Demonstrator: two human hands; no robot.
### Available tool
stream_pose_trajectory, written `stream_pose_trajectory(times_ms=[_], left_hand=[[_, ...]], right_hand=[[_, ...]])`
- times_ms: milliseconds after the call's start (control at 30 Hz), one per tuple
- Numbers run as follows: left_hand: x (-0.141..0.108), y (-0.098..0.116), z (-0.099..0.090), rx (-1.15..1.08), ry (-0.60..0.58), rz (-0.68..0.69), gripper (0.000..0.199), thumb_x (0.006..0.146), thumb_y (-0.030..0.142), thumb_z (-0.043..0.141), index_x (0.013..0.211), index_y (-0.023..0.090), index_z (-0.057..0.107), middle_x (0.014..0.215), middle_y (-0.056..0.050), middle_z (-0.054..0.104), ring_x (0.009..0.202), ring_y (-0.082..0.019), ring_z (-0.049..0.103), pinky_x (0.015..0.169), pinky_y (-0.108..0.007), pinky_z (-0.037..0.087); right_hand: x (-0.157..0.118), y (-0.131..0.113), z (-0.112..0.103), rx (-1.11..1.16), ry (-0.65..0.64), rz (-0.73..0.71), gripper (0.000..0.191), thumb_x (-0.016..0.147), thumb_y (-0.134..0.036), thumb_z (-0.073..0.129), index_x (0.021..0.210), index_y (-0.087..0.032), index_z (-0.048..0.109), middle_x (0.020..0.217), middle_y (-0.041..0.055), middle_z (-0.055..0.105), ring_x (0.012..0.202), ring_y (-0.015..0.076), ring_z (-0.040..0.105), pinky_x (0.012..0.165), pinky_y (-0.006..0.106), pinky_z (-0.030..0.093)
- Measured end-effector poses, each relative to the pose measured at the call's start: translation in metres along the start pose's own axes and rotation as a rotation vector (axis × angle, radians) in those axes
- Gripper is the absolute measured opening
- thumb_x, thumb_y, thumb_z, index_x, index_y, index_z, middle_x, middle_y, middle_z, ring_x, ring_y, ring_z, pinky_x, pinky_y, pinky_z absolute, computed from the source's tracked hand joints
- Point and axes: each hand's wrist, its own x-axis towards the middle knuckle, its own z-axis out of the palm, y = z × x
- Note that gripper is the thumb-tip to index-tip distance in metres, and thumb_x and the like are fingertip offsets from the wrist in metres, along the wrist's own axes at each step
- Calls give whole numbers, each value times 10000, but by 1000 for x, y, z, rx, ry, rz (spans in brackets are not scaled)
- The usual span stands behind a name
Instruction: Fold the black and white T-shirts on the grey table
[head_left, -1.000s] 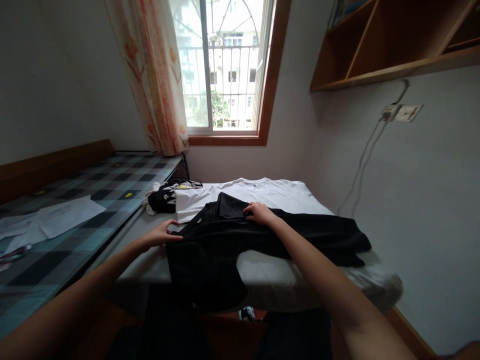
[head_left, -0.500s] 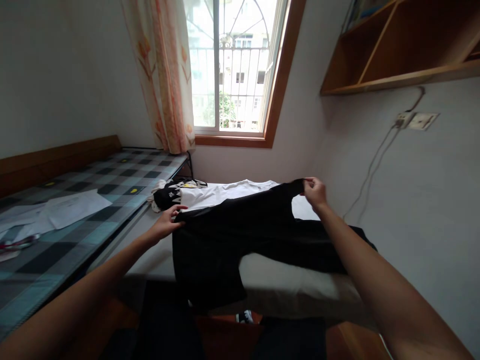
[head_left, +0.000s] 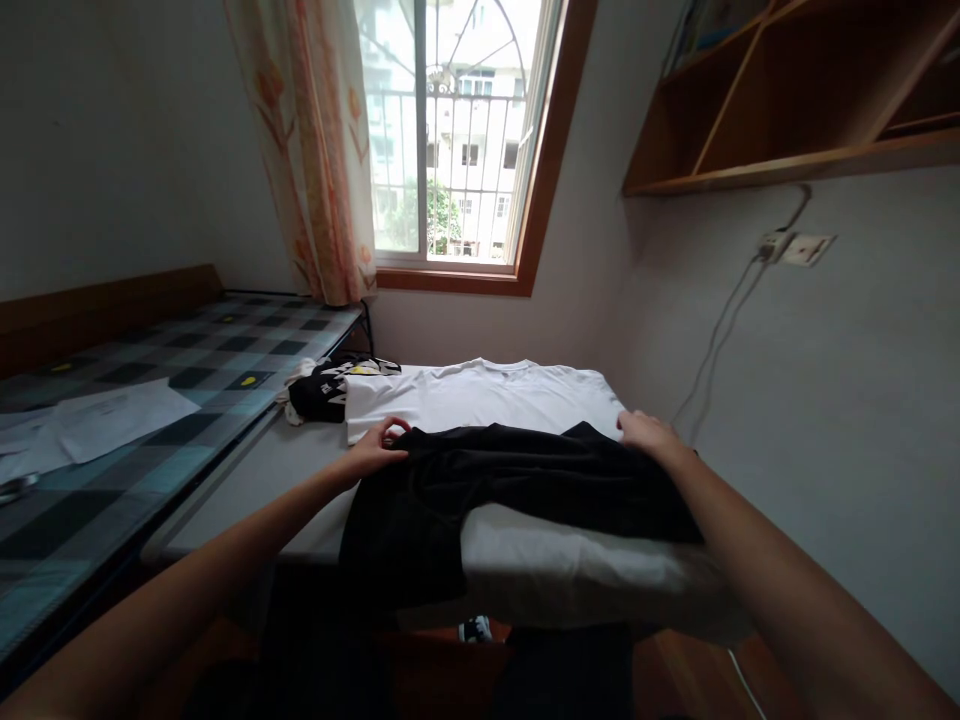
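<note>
A black garment [head_left: 525, 470] lies crumpled along the front of a light-covered bed or table, one part hanging over the near edge. Whether it is a top or trousers I cannot tell. My left hand [head_left: 373, 450] pinches its upper left corner between thumb and fingers. At its upper right, my right hand [head_left: 651, 437] is closed on the cloth, with some fingertips hidden. Just behind the black cloth, a white T-shirt [head_left: 517, 395] is spread flat, its collar toward the window. A bunched black-and-white patterned cloth [head_left: 319, 392] sits beside the T-shirt's left side.
To the left stands a bed with a checked mattress [head_left: 247, 350], papers [head_left: 127, 420] lying on it. A window [head_left: 457, 140] and a flowered curtain [head_left: 315, 150] are ahead. A wooden shelf [head_left: 720, 110] and a socket with cables [head_left: 772, 243] are on the right wall.
Both hands have lowered the black garment. My right hand came down, and the raised right part now lies bunched lower, uncovering more of the white T-shirt. My left hand shifted slightly right.
</note>
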Motion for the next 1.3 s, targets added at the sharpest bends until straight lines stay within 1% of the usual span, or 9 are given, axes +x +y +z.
stream_pose_trajectory(times_ms=[67,233,367,467,600,700,867,1133,1300], left_hand=[[1,4,4,5,-5,51,404,620,238,673,1006,174,573,967,-31,603,794,-164,605,670,-265,469],[-8,16,17,109,-16,269,619,698,178,577,1310,205,482,1094,-57,582,813,-140,601,807,-311,497],[-25,19,24,224,-103,326,650,761,159,535,1397,236,428,1075,-56,617,870,-154,601,871,-321,488],[-35,13,21,324,-89,308,610,761,173,551,1364,234,483,1050,-61,646,941,-197,603,885,-340,478],[-42,0,3,459,-68,239,458,720,247,615,1175,197,633,997,-67,676,857,-214,607,781,-318,474],[-46,-7,-13,502,-74,114,398,651,303,656,1029,184,693,834,-31,673,669,-174,564,629,-271,432],[-49,-10,-29,529,-51,14,274,655,412,621,725,171,731,578,-4,572,569,-155,477,534,-242,316],[-36,-10,-52,459,172,-83,399,700,434,543,880,150,758,470,4,556,435,-159,499,468,-241,321],[-24,-21,-61,359,258,-154,438,694,419,543,975,142,731,558,-4,592,453,-174,565,524,-275,441]], right_hand=[[5,-25,-10,-16,26,-91,310,747,-116,599,1037,-177,689,1127,172,655,958,272,654,846,401,498],[15,-99,-13,209,-116,-440,326,833,-89,488,1072,-169,696,1171,105,661,1013,189,633,925,282,459],[17,-139,4,244,-316,-510,567,767,-118,608,1322,-233,570,1255,72,639,1107,213,608,948,302,460],[18,-153,13,161,-383,-507,679,662,-102,684,1305,-295,586,1207,54,655,1059,232,631,902,314,484],[19,-159,14,124,-440,-491,551,628,-92,687,1147,-274,682,1076,52,686,928,215,659,794,291,506],[20,-159,12,159,-536,-452,470,642,-104,663,1095,-223,695,987,56,705,820,188,662,703,267,506],[21,-159,9,247,-596,-455,302,687,-224,656,977,-183,732,957,70,723,813,196,665,680,266,507],[18,-140,-6,400,-795,-417,307,668,-413,744,896,-207,755,940,50,739,848,197,682,731,262,518],[15,-138,-9,285,-688,-487,385,588,-382,804,927,-207,752,921,39,721,797,193,663,662,250,500]])
